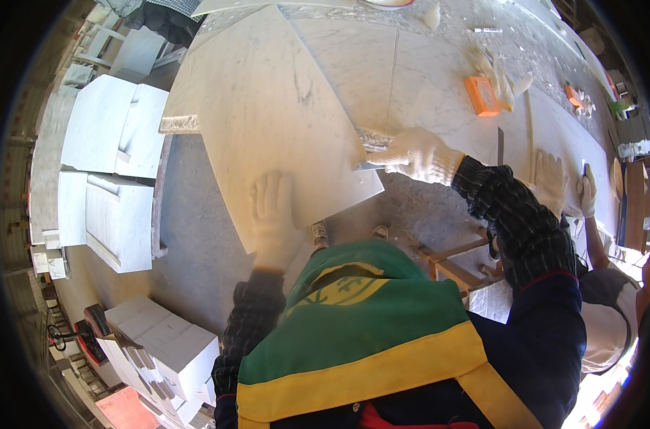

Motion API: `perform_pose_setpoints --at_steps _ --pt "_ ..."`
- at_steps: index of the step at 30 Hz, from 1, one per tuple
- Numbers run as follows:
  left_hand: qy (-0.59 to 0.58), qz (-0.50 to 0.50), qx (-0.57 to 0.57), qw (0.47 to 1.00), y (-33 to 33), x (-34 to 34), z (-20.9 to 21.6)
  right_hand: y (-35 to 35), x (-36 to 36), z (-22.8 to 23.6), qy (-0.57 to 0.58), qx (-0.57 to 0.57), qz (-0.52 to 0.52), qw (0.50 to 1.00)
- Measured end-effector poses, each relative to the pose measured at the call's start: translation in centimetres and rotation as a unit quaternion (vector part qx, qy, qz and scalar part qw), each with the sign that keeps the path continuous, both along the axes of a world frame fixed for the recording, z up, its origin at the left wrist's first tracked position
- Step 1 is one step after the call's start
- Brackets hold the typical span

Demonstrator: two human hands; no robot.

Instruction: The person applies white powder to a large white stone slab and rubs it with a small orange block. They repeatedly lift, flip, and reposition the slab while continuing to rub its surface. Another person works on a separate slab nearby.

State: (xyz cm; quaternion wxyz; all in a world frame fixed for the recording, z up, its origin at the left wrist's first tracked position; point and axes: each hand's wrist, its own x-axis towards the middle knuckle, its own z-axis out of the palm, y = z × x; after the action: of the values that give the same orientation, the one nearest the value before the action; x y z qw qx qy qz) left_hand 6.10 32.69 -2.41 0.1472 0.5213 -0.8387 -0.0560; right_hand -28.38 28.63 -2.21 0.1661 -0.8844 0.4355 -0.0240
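Observation:
A long pale marble slab (282, 114) with faint grey veins lies slantwise, its near end jutting past the table edge toward me. My left hand (271, 214), in a whitish knitted glove, rests flat on the slab's near left part, fingers stretched out. At the slab's right edge, near its corner, my right hand (418, 157), gloved too, is closed round a small flat metal scraper (368, 166). The scraper's thin blade touches or nearly touches the slab's edge; its handle is hidden in my fist.
More marble (425, 86) covers the worktable, with an orange box (481, 96), a metal strip (500, 145) and a marker (484, 30). At right, a co-worker's gloved hands (550, 182) rest by the slab. Stacked slabs (114, 129) stand left, white boxes (164, 343) below.

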Motion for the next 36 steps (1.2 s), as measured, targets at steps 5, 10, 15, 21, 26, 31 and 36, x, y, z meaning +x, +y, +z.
perform_pose_setpoints --at_steps 5,10,15,21,26,31,36 --pt "-0.002 -0.015 0.014 1.000 0.1 0.0 0.1 1.2 1.3 -0.1 0.002 0.038 0.027 0.999" --pt "-0.013 -0.014 -0.002 1.000 0.0 0.4 -0.4 1.3 1.1 -0.5 -0.004 0.098 -0.035 0.995" --pt "-0.003 -0.012 0.016 1.000 0.2 0.5 -0.5 2.0 0.9 -0.8 -0.040 0.163 -0.149 0.974" --pt "-0.017 -0.008 0.022 1.000 0.0 0.4 -0.2 2.9 0.8 0.3 -0.024 0.079 -0.053 0.995" --pt "-0.001 -0.021 -0.016 1.000 0.1 0.1 -0.2 4.0 1.4 -0.2 -0.032 0.037 -0.062 0.997" --pt "-0.015 -0.028 -0.011 0.999 -0.1 0.3 0.0 4.6 1.0 -2.7 -0.140 0.019 -0.093 0.986" --pt "-0.021 -0.029 0.007 0.999 0.1 0.6 -0.5 5.3 1.2 -3.8 -0.143 0.080 -0.140 0.977"
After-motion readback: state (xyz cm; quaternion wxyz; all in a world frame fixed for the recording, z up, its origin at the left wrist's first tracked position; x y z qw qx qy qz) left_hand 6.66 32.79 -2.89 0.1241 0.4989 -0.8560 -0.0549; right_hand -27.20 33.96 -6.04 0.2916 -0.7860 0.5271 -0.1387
